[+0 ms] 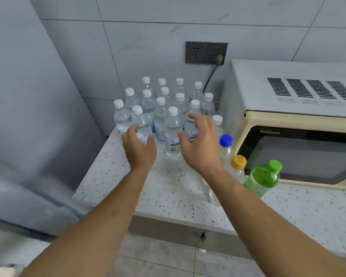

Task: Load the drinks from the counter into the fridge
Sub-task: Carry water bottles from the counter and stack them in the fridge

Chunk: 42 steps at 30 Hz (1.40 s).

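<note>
**A:** Item one, the drinks?

**B:** A cluster of clear water bottles (164, 108) with white caps, upright and packed close on the speckled counter (168, 188), to the left of the microwave (296, 124). The front bottle (172, 132), label facing me, stands between my two hands.

**A:** Hands?

**B:** My left hand (139, 146) is spread, fingers reaching the bottle at the front left (139, 120); whether they touch it I cannot tell. My right hand (201, 142) is wide too, fingers loosely curved just in front of a bottle on the microwave side of the cluster (193, 118). Neither holds anything.

**A:** Advice for the step?

**B:** I judge this the reach for a first pick. Take front-row bottles, one per hand, round the body below the shoulder, and lift straight up so the neighbours stay standing.

**A:** Other stock?

**B:** Directly in front of the microwave: a blue-capped bottle (226, 145), an orange-capped bottle (238, 166), a green bottle (263, 178) leaning in view. My right forearm passes close by them; a careless pull back could knock one.

**A:** Fixtures?

**B:** Wall sockets (206, 52) behind the microwave's left corner, one plugged. A grey panel (28, 116) far left of the microwave, possibly the fridge, shows no opening.
</note>
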### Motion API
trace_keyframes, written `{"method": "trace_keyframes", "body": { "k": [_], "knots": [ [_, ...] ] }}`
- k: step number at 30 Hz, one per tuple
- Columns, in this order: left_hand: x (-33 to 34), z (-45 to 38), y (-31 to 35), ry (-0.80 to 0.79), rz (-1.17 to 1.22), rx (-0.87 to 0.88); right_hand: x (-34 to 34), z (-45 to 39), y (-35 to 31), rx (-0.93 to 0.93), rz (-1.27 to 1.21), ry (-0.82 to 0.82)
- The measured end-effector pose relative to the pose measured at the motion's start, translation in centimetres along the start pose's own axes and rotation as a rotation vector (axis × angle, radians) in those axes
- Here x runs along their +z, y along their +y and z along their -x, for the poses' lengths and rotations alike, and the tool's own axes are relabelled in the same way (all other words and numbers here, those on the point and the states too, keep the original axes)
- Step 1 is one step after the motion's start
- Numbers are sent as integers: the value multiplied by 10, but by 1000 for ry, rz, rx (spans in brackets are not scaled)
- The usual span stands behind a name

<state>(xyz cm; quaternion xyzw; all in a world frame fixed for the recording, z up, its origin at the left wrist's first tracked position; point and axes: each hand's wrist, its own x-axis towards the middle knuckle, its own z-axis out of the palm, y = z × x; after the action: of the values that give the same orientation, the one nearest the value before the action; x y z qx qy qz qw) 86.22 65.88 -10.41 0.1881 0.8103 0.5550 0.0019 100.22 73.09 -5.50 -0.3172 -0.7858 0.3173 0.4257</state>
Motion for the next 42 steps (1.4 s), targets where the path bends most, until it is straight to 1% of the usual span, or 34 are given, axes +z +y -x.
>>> {"method": "trace_keyframes", "body": {
  "k": [2, 4, 9, 11, 13, 15, 17, 21, 23, 28, 34, 37, 39, 41, 42],
  "knots": [
    [-4, -30, 9, 46, -24, -10, 23, -22, 1, 48, 49, -109],
    [-6, -52, 13, 30, -117, 14, 41, -44, 6, 90, 158, -209],
    [-4, -79, 6, -177, -481, 268, 65, -86, 16, 208, 410, -442],
    [-6, -83, 3, -237, -524, 317, 69, -93, 17, 219, 460, -494],
    [-10, -84, 2, -254, -469, 319, 70, -93, 17, 212, 478, -481],
    [-15, -79, 3, -235, -394, 312, 68, -84, 16, 189, 499, -471],
    [-20, -70, 5, -220, -377, 287, 65, -70, 16, 168, 495, -480],
    [-28, -41, 7, -195, -318, 174, 57, -39, 15, 145, 355, -419],
    [-35, -25, 3, -200, -286, 146, 50, -26, 15, 154, 289, -383],
    [-56, 3, -1, -208, -234, 137, 30, -5, 14, 197, 196, -312],
    [-66, 20, -7, -156, -224, 135, 15, 14, 11, 191, 206, -334],
    [-65, 27, -19, -121, -235, 173, 16, 34, 22, 183, 160, -265],
    [-63, 31, -28, -193, -143, 104, 20, 50, 31, 242, 114, -293],
    [-61, 35, -37, -300, -61, 23, 26, 65, 42, 343, 47, -346],
    [-60, 37, -41, -324, -44, 7, 29, 71, 47, 389, 9, -354]
  ]
}}
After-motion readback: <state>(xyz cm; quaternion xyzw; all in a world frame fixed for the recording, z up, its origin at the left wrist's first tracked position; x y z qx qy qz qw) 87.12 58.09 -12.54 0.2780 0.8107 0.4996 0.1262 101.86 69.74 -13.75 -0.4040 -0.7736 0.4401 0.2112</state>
